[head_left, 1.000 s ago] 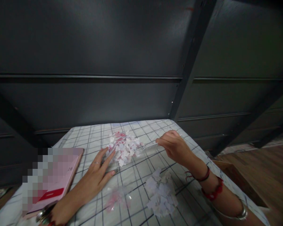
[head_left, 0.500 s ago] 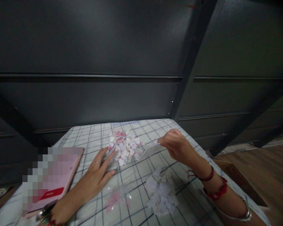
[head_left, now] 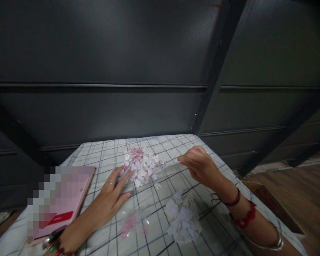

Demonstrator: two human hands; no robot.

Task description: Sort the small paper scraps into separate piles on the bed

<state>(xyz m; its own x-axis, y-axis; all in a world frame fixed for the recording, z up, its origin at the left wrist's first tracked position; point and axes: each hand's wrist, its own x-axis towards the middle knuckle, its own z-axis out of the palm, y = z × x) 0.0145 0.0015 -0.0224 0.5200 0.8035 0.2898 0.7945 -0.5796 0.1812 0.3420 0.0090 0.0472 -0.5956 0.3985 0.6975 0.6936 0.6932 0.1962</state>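
Note:
My left hand [head_left: 114, 192] lies with fingers spread on the checked cloth, its fingertips at the left edge of a pile of torn paper scraps [head_left: 142, 167], white and some pink. Pinched in my right hand [head_left: 196, 161] is a thin, flat white card [head_left: 172, 165], seen nearly edge-on. The card reaches left toward the pile; whether its far end touches the scraps I cannot tell. One loose scrap [head_left: 158, 185] sits just in front of the pile. Nearer to me are a second heap of whitish paper scraps [head_left: 183, 217] and a small group of clear and pink pieces [head_left: 133, 223].
A pink tablet-like device [head_left: 76, 192], partly blurred out, lies at the left beside my forearm. The checked cloth [head_left: 101, 149] covers the table, which meets a dark panelled wall [head_left: 122, 113]. A cardboard box [head_left: 272, 206] stands on the floor to the right.
The card in my right hand has tilted from showing its flat face to nearly edge-on. A loose scrap now shows in front of the pile. My left hand has stayed in place.

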